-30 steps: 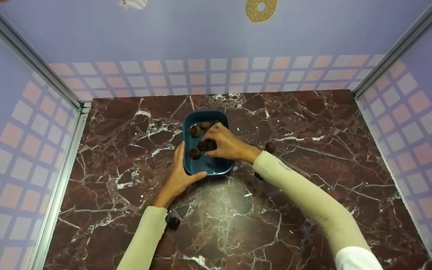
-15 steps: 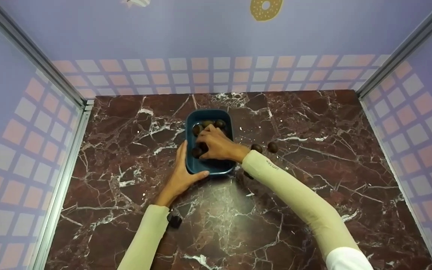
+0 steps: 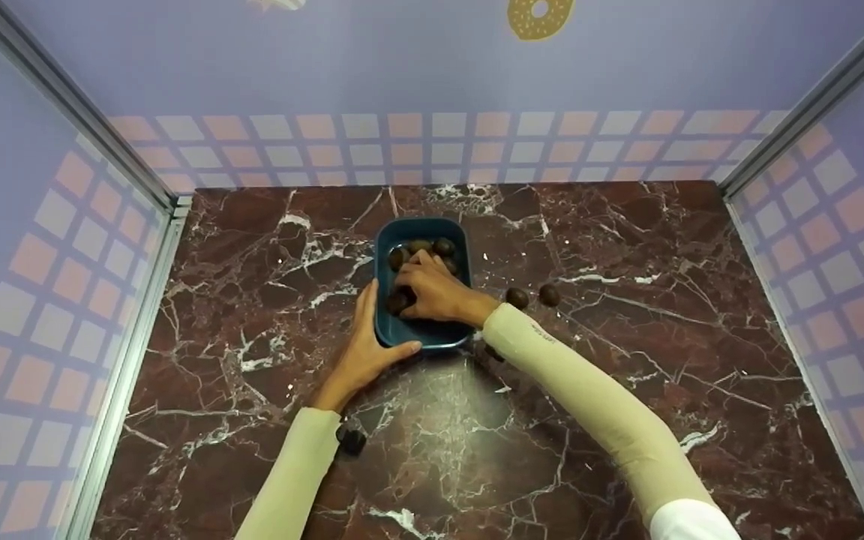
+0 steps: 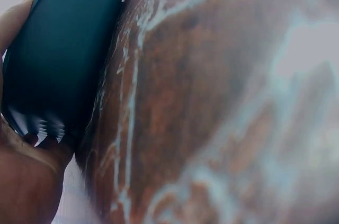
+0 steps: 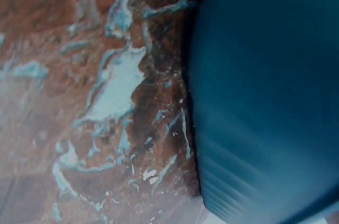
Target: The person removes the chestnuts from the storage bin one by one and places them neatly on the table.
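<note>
Printed lilac panels (image 3: 417,67) and metal corner rails (image 3: 812,97) suggest a booth.

Cannot judge the grip of the right hand (image 3: 436,291) or count the dark round objects (image 3: 444,247) partly beneath, shadowed in the blue tray (image 3: 423,227). Cannot read the tiny lettering (image 3: 543,334) on the right sleeve (image 3: 589,394). Can see just part of the far doughnut print (image 3: 537,30), cropped by the head view's top edge.
</note>
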`<control>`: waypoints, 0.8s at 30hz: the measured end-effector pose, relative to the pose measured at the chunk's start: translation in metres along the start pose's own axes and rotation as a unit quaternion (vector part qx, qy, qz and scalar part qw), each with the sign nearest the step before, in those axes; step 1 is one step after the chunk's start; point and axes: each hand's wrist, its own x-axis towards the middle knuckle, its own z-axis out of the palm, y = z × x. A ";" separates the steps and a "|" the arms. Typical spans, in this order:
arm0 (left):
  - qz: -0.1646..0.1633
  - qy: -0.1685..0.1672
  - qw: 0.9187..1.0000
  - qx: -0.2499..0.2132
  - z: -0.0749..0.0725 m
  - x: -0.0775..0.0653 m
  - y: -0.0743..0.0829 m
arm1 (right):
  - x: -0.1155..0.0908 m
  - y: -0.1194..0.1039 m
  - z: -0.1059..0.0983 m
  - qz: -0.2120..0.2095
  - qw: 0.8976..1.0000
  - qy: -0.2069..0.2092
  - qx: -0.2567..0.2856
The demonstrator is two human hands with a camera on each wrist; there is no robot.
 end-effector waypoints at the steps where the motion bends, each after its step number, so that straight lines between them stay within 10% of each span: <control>1: 0.001 0.001 1.000 -0.004 0.000 0.000 0.000 | -0.002 0.000 -0.003 0.000 1.000 0.004 0.008; 24: -0.005 -0.002 1.000 0.001 0.001 0.000 -0.001 | -0.075 0.021 -0.050 0.024 0.995 0.056 0.082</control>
